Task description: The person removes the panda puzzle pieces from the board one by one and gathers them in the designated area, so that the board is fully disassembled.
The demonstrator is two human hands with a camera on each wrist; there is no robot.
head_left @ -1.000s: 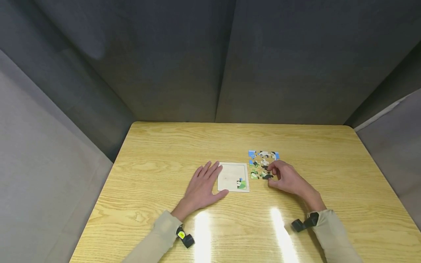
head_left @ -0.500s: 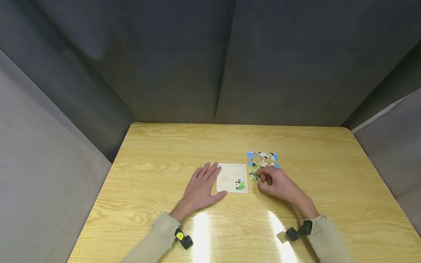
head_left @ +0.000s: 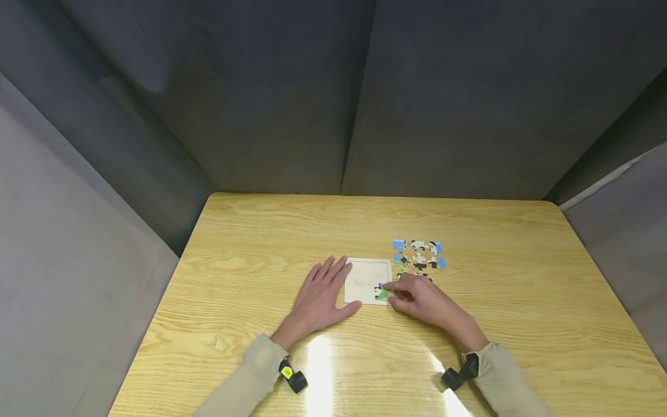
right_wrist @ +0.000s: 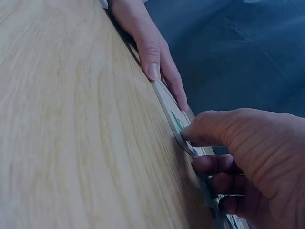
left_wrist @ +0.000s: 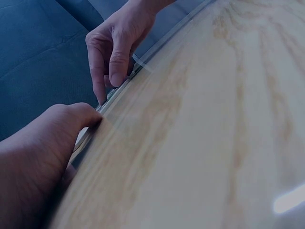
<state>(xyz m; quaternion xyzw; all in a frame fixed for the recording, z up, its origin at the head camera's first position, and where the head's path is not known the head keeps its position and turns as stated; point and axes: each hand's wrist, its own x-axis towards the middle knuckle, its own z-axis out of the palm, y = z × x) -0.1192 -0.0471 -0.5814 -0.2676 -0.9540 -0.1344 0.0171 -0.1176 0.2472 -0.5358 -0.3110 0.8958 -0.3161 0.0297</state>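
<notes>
A square white puzzle board (head_left: 365,275) lies on the table, with a green panda puzzle piece (head_left: 383,294) in its near right corner. My left hand (head_left: 320,301) rests spread at the board's left side, fingertips on its left edge and thumb at its near edge. My right hand (head_left: 427,301) is over the board's right edge. Its straight index finger touches down at the corner piece, with the thumb apart from it near the board's edge. In the right wrist view the other fingers of the right hand (right_wrist: 257,152) are bent beside the board (right_wrist: 167,102).
Several loose panda puzzle pieces (head_left: 418,260) lie in rows right of the board, the nearest row partly hidden by the right hand. The wooden table (head_left: 260,231) ends at dark grey curtains (head_left: 281,116). Black cameras (head_left: 298,382) sit on both wrists.
My right hand has moved left from the loose pieces to the corner piece on the board. The left hand has stayed in place.
</notes>
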